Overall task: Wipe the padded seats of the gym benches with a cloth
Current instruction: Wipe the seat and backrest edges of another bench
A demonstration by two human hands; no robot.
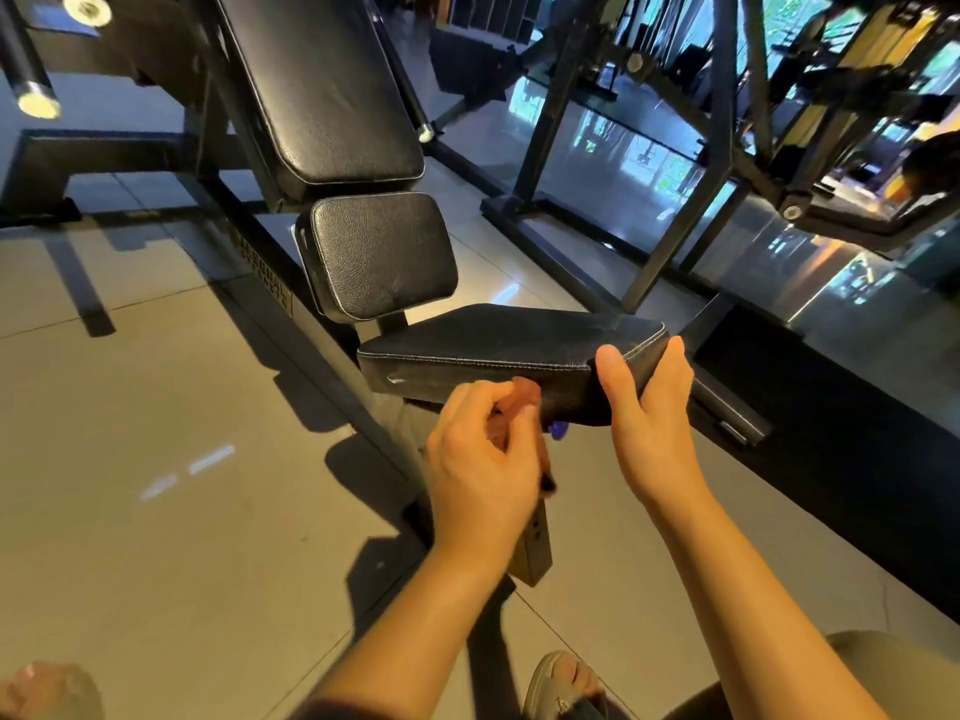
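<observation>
Nearest, below the seat, a grey shoe point(563, 680) stands on the tiled floor point(156, 459). The left hand point(483, 459) has its fingers curled round a bunched reddish-brown cloth point(522, 400), blurred, at the seat's front side. The right hand point(649, 413) grips the seat's near right corner, thumb on the front, fingers wrapped round the side. The seat point(509, 335) is a black pad with a leather-like grain, pale stitching along its rim and whitish scuffs on its front side. Behind the seat a small back pad point(382, 254) stands tilted, and beyond it a long backrest point(322, 85). Right of the seat stands a dark metal frame point(670, 236).
</observation>
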